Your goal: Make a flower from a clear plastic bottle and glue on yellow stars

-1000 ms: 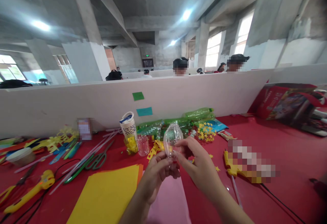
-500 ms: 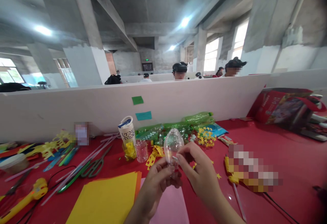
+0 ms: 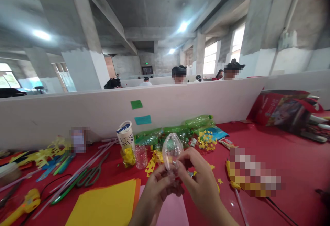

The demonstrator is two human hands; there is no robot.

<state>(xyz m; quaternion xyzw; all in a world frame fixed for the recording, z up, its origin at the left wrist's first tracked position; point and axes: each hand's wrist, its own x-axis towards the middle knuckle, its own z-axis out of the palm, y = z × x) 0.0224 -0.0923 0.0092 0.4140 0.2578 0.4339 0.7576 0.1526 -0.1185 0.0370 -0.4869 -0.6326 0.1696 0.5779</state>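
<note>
A clear egg-shaped plastic shell (image 3: 172, 148) stands upright above the red table (image 3: 283, 164), held between both my hands. My left hand (image 3: 157, 188) pinches its lower end from the left, fingers closed. My right hand (image 3: 198, 176) grips the same lower end from the right, thumb and forefinger pressed on it. Below my hands lie a pink sheet (image 3: 170, 208) and a yellow sheet (image 3: 105, 205).
Green plastic bottles (image 3: 180, 128), yellow paper stars (image 3: 206, 140), a paper cup (image 3: 126, 136) and a small clear bottle (image 3: 141, 156) stand behind my hands. Scissors (image 3: 90, 174) and a yellow glue gun (image 3: 20, 207) lie left. A white partition (image 3: 77, 112) backs the table; people sit beyond.
The view has tilted upward and my hands with the shell sit lower in the frame. My fingers have shifted slightly on the shell's lower end; the grip is unchanged.
</note>
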